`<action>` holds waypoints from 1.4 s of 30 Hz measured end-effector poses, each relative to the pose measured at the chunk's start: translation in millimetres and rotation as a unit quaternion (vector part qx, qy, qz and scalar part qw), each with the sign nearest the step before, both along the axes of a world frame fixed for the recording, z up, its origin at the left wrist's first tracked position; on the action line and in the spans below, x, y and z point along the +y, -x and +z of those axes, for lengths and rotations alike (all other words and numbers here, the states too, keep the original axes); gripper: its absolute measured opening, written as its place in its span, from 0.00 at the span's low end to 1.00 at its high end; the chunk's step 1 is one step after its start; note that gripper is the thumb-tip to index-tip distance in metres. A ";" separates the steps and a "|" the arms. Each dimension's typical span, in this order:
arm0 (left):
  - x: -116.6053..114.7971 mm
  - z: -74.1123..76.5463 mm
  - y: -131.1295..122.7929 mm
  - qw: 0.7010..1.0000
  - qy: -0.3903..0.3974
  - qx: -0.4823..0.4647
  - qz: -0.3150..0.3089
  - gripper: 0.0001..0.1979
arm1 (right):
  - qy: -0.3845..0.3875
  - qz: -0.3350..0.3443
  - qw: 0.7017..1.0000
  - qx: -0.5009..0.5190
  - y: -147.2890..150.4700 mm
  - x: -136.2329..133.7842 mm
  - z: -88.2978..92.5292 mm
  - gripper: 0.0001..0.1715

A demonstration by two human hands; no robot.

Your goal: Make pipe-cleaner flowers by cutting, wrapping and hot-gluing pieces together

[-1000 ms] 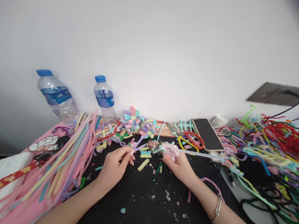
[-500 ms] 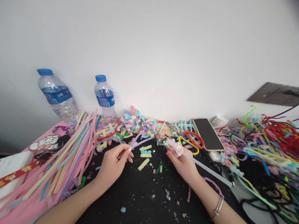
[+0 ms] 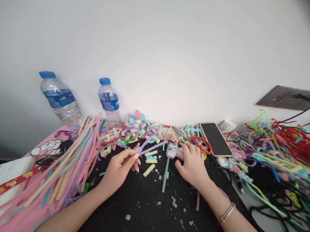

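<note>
My left hand (image 3: 120,171) is closed in a pinch on purple pipe cleaners (image 3: 155,148), whose ends fan out to the right above the black tabletop (image 3: 149,213). My right hand (image 3: 192,167) rests over the handle of a pale glue gun (image 3: 173,152), fingers curled on it and thumb apart at the near side. A translucent glue stick (image 3: 166,176) sticks out of the gun toward me. Short yellow pipe cleaner pieces (image 3: 149,170) lie between the hands. Beyond the right hand are scissors (image 3: 202,143) with red handles, partly covered.
Two water bottles (image 3: 109,101) stand by the wall. A pipe cleaner flower (image 3: 138,121) sits at the back. Long pastel pipe cleaners (image 3: 61,166) spread at left. A phone (image 3: 217,138) lies at right beside a tangled colourful pile (image 3: 290,164). Scraps dot the tabletop.
The glue gun has turned and come down among the things at the back, its glue stick now pointing toward me. My right hand has rolled palm-down over it. My left hand barely moved.
</note>
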State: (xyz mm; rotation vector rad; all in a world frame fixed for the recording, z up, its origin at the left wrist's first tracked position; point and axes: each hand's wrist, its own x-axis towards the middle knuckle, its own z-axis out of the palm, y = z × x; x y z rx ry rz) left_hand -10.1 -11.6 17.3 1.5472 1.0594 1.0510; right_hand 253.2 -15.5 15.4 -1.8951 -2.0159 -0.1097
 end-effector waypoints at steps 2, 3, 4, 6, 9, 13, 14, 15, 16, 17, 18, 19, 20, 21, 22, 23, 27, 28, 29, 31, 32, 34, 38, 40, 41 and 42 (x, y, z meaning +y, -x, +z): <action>-1.1 -0.2 -1.0 1.000 0.006 -0.001 -0.024 0.12 | -0.052 0.071 0.994 0.071 0.2 -2.0 3.2 0.28; -1.8 -0.1 -1.8 0.999 0.008 0.001 -0.036 0.12 | -0.074 0.116 0.984 0.111 0.3 -3.2 4.6 0.26; -2.5 0.1 -2.7 0.999 0.011 0.004 -0.047 0.12 | -0.083 0.157 0.972 0.151 0.9 -4.5 5.6 0.24; -4.2 0.6 -4.6 0.997 0.015 0.013 -0.073 0.12 | -0.062 0.209 0.950 0.224 3.9 -7.4 5.5 0.20; -6.4 0.7 -7.1 0.993 0.021 0.022 -0.110 0.12 | -0.003 0.236 0.923 0.303 12.7 -12.1 1.2 0.09; -7.5 -1.5 -7.6 0.991 0.024 0.027 -0.132 0.12 | 0.022 0.193 0.892 0.409 23.2 -15.3 -4.8 0.06; -7.4 -2.3 -7.3 0.990 0.024 0.029 -0.133 0.12 | 0.027 0.184 0.882 0.433 24.4 -15.3 -5.4 0.06; -7.3 -3.0 -7.0 0.990 0.024 0.031 -0.134 0.12 | 0.031 0.181 0.872 0.453 25.1 -15.1 -5.6 0.07; -7.0 -3.7 -6.7 0.990 0.024 0.034 -0.136 0.12 | 0.033 0.181 0.863 0.470 25.3 -14.8 -5.5 0.08; -6.7 -4.2 -6.4 0.989 0.023 0.037 -0.138 0.12 | 0.034 0.184 0.857 0.481 25.2 -14.6 -5.2 0.09; -6.4 -4.7 -6.4 0.989 0.024 0.043 -0.142 0.12 | 0.034 0.186 0.853 0.486 24.9 -14.4 -4.7 0.10; -6.1 -5.1 -6.4 0.988 0.024 0.051 -0.145 0.12 | 0.033 0.188 0.853 0.486 24.6 -14.4 -4.1 0.11; -5.9 -5.2 -6.6 0.987 0.026 0.060 -0.148 0.12 | 0.034 0.188 0.855 0.482 24.2 -14.5 -3.4 0.11; -5.9 -5.1 -6.9 0.986 0.027 0.069 -0.151 0.12 | 0.034 0.187 0.859 0.476 23.8 -14.8 -2.8 0.10; -6.0 -4.8 -7.2 0.985 0.027 0.078 -0.153 0.11 | 0.035 0.186 0.863 0.469 23.6 -15.1 -2.3 0.10; -6.3 -4.2 -7.6 0.984 0.027 0.086 -0.155 0.11 | 0.036 0.185 0.867 0.462 23.5 -15.4 -1.8 0.10; -8.3 -0.2 -8.4 0.979 0.016 0.120 -0.166 0.12 | 0.049 0.190 0.879 0.435 23.6 -15.7 -0.9 0.09; -8.7 0.9 -8.4 0.977 0.012 0.128 -0.170 0.13 | 0.053 0.190 0.881 0.429 23.7 -15.5 -0.9 0.10; -9.0 1.7 -8.4 0.976 0.009 0.136 -0.173 0.13 | 0.056 0.189 0.884 0.424 23.8 -15.4 -1.0 0.10; -9.1 2.7 -8.3 0.973 0.004 0.146 -0.176 0.13 | 0.063 0.186 0.886 0.420 24.1 -15.1 -1.2 0.09; -9.0 2.9 -8.2 0.973 0.002 0.150 -0.176 0.13 | 0.066 0.184 0.885 0.423 24.4 -15.1 -1.3 0.09; -8.7 2.6 -8.0 0.972 -0.008 0.157 -0.176 0.12 | 0.074 0.175 0.878 0.439 25.3 -15.1 -1.6 0.09; -8.3 -0.2 -6.6 0.969 -0.049 0.177 -0.164 0.11 | 0.105 0.144 0.849 0.497 28.6 -15.9 -3.4 0.09; -8.1 -2.5 -5.1 0.967 -0.076 0.185 -0.156 0.09 | 0.120 0.125 0.835 0.523 30.8 -16.7 -4.9 0.11; -8.1 -3.7 -4.3 0.966 -0.089 0.190 -0.151 0.08 | 0.125 0.118 0.829 0.532 32.1 -17.2 -5.6 0.12; -8.0 -4.9 -3.4 0.964 -0.105 0.198 -0.144 0.07 | 0.129 0.112 0.824 0.540 33.3 -17.6 -6.2 0.14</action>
